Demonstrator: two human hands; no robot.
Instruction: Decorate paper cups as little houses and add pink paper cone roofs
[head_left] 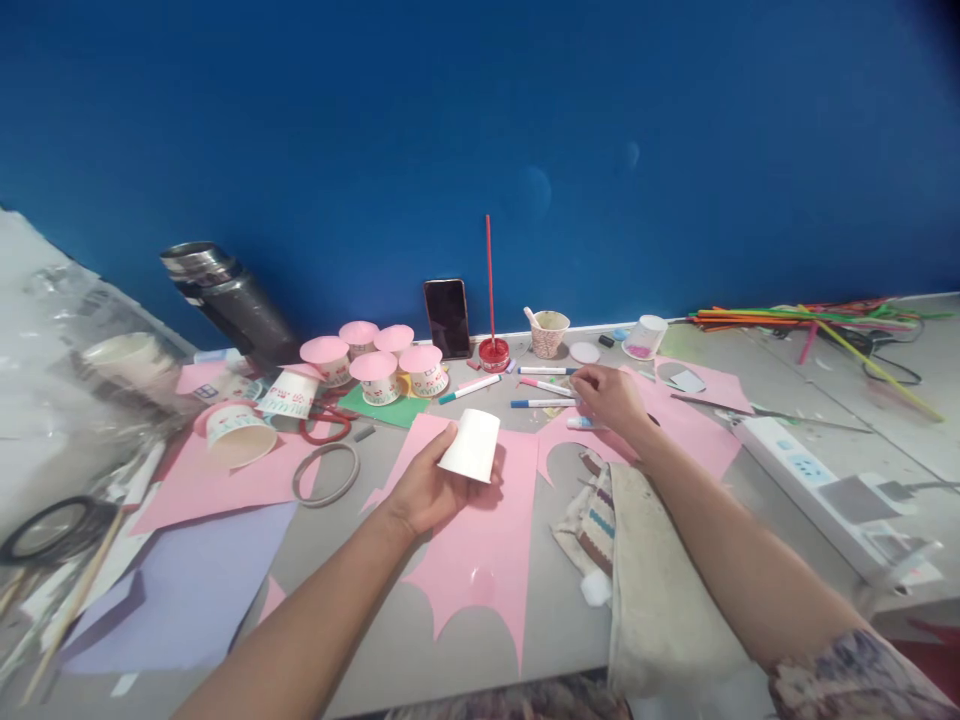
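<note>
A plain white paper cup (471, 446) is in my left hand (433, 482), tilted, its wide rim low and its base up, with my fingers wrapped behind it. My right hand (606, 395) reaches to the markers on the table, fingertips bunched at the right ends of a blue-capped marker (546, 371) and a pink marker (549, 387). Which one they pinch is hard to tell. Another blue marker (541, 404) lies just nearer, and a teal-capped marker (469, 389) lies to the left. Below the cup is cut pink paper (480, 560) with scalloped edges.
Decorated cups with pink paper tops (375, 378) stand at back left, near red scissors (327, 425), a tape roll (325, 474) and a dark flask (232, 300). A phone (447, 318) leans on the wall. A cloth (660, 590) and power strip (806, 480) are at right.
</note>
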